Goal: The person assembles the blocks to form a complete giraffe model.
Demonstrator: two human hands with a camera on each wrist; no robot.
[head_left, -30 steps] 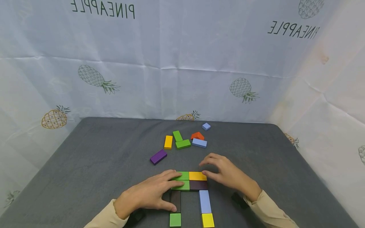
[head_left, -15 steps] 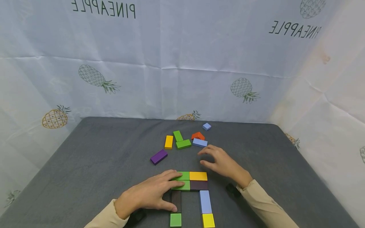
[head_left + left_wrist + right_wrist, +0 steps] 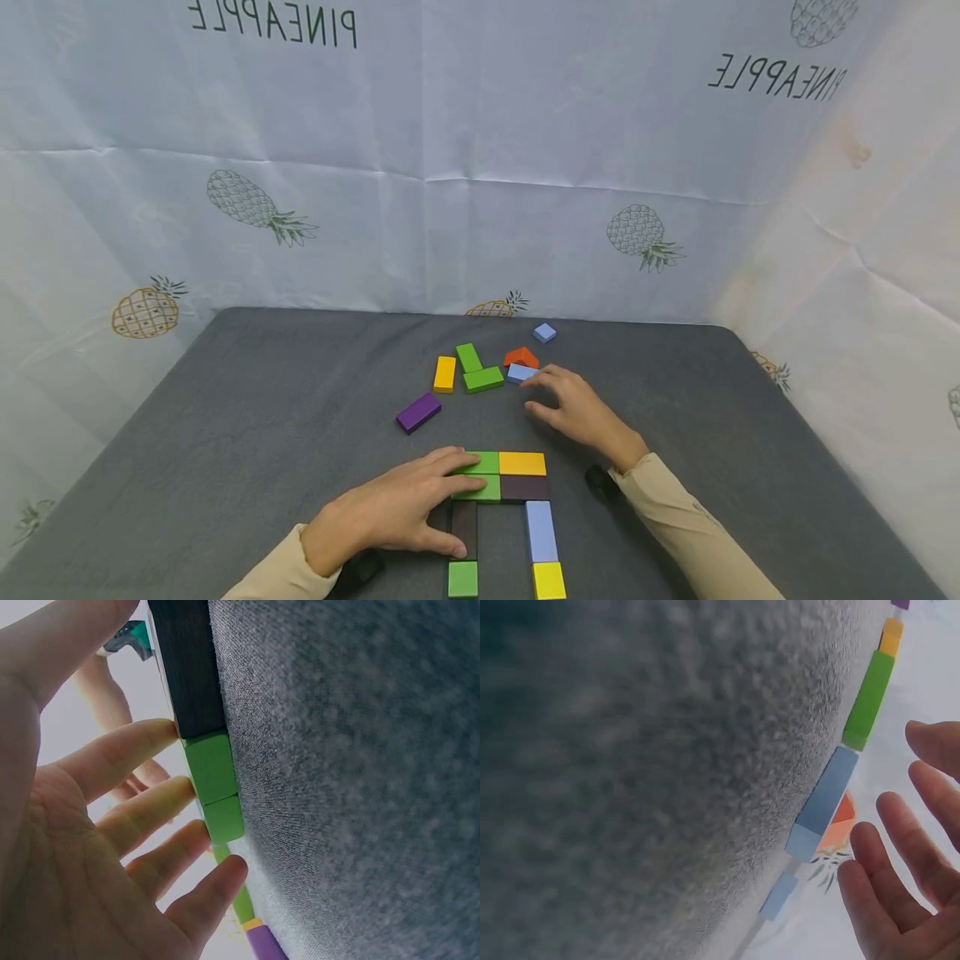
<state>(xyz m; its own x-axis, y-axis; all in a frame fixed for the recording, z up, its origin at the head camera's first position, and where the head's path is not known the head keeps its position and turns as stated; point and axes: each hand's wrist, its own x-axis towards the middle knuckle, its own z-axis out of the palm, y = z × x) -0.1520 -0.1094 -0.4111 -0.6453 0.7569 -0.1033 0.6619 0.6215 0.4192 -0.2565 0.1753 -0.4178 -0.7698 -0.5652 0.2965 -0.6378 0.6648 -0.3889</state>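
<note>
Head view: R hand (image 3: pixel 581 410) relaxed, nothing held, blue blk (image 3: pixel 520 374) just beside; L hand (image 3: pixel 397 507) relaxed too, green blks (image 3: pixel 489 492) touched beneath.

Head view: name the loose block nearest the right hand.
The long blue block in front of the orange block; no other is overlapped by the right hand.

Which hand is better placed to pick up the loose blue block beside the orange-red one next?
Probably the right hand: it holds nothing and hangs close to the loose blue block, while the left hand rests on green blocks farther away.
</note>
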